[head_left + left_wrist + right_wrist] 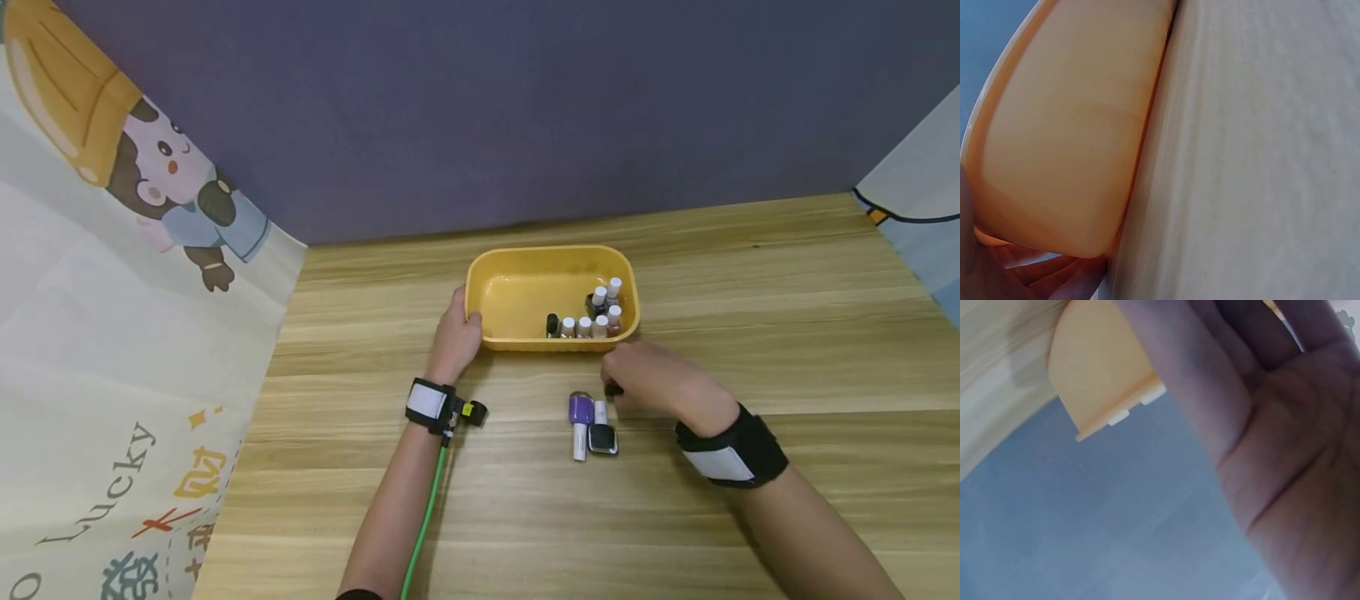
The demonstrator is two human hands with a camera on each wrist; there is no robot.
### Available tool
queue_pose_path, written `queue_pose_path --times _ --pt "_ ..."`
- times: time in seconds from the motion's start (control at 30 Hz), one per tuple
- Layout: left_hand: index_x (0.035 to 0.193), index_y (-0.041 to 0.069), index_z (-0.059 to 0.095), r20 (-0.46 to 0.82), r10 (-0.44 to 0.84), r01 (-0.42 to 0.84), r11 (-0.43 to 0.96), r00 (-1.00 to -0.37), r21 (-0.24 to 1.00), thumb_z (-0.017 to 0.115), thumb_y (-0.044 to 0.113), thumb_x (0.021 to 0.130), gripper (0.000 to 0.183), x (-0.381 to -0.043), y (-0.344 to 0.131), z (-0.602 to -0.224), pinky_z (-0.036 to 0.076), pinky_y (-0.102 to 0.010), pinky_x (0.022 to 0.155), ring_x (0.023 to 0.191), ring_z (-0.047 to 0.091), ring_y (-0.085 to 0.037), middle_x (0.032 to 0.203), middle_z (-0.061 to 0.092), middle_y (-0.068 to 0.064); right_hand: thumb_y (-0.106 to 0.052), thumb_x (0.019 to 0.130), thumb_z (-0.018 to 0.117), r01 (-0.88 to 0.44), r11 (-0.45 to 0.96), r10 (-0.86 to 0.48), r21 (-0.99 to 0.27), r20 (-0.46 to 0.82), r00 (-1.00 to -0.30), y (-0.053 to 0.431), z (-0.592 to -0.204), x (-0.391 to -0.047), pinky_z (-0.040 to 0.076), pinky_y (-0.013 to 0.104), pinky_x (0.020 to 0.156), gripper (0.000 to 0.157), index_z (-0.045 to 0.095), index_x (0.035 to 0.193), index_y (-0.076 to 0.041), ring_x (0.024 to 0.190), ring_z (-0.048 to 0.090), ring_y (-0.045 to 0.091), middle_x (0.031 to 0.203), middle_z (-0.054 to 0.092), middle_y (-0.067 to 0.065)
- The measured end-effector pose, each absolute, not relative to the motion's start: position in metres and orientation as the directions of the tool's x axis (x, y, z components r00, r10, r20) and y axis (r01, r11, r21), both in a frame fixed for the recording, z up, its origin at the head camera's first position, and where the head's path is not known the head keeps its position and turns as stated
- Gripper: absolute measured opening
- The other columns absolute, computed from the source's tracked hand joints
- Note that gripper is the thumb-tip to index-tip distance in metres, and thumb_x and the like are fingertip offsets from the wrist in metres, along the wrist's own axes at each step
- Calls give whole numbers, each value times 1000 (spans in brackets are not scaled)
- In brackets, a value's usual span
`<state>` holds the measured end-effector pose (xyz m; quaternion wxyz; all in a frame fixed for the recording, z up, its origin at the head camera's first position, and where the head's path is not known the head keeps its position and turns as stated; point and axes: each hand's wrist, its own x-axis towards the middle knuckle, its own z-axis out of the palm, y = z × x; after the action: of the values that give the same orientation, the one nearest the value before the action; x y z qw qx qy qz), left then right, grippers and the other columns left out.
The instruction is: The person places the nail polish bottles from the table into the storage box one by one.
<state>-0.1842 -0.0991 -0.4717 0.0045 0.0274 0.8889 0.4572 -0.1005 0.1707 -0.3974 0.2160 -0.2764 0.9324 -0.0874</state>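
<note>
My left hand (454,337) grips the left end of a yellow plastic basket (525,343), thumb over the rim; the left wrist view shows fingers (1054,278) at the basket's outer wall (1072,137). Several nail polish bottles (584,328) stand in its right part, mostly white-capped, one black-capped. Just in front of the basket's right corner, my right hand (656,379) has its fingers curled round a small nail polish bottle (613,389); only a dark part of it shows. Left of that hand, a purple bottle (581,408) and a black bottle (603,438) lie on the table.
The wood-grain table (525,517) meets a dark blue panel (525,117) behind the basket. A printed cloth (135,333) hangs along the left side. From the left wrist camera, a green cable (426,521) runs down along the forearm.
</note>
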Motion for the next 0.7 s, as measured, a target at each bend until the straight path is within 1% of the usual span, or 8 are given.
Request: queue_pose_path --times 0.13,0.27,0.47,0.7 --pt "143 25 29 15 51 42 584 -999 811 35 27 91 53 -185 -99 -472 39 -32 90 107 50 -13 138 46 -3 -17 74 66 -479 825 -559 -298 -314 -767 172 -392 -97 34 25 48 14 54 67 -20 53 40 9 61 46 -6" --pt "143 25 29 12 52 40 581 -999 813 35 28 91 52 -184 -99 -472 39 -32 90 106 50 -12 138 46 -3 -17 73 66 -501 811 -576 -302 -259 -776 173 -387 -94 32 25 48 15 53 66 -21 53 39 8 61 44 -7" --pt "143 25 29 14 55 44 582 -998 812 35 28 91 53 -184 -99 -471 39 -32 90 107 50 -13 138 46 -3 -13 72 63 -535 796 -593 -282 -187 -783 176 -378 -90 30 25 48 15 52 65 -21 54 36 9 60 42 -8" --pt "142 25 31 29 47 51 589 -998 806 36 26 91 51 -185 -99 -473 41 -34 88 104 51 -15 135 48 -5 -16 79 63 -521 810 -569 -269 -144 -810 178 -369 -88 33 25 50 14 55 69 -19 55 38 8 61 44 -9"
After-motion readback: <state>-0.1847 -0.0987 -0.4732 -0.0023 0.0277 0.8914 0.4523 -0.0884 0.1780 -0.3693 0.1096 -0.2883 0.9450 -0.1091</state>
